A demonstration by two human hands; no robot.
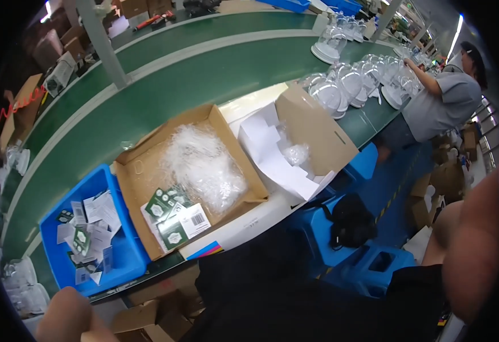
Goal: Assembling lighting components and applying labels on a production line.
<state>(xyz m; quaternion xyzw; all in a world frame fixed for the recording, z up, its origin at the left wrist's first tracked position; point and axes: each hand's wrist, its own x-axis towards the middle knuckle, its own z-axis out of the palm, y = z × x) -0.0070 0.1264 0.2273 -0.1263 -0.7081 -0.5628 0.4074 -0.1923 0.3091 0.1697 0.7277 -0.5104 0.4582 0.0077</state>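
Neither of my hands shows. A bare part of my left arm comes in at the lower left, below the blue bin. At the right edge my right arm is large, raised and blurred. In front of me a shallow cardboard box holds a heap of clear plastic film and green-and-white printed cards. Left of it, the blue plastic bin contains loose white and green cards. On the right stands an open carton with white paper and a clear plastic bundle.
The green conveyor table curves across the view. Several clear domes on white bases stand at its right end, near a co-worker. Blue stools, one bearing a black bag, are at the right. Cartons lie below the table.
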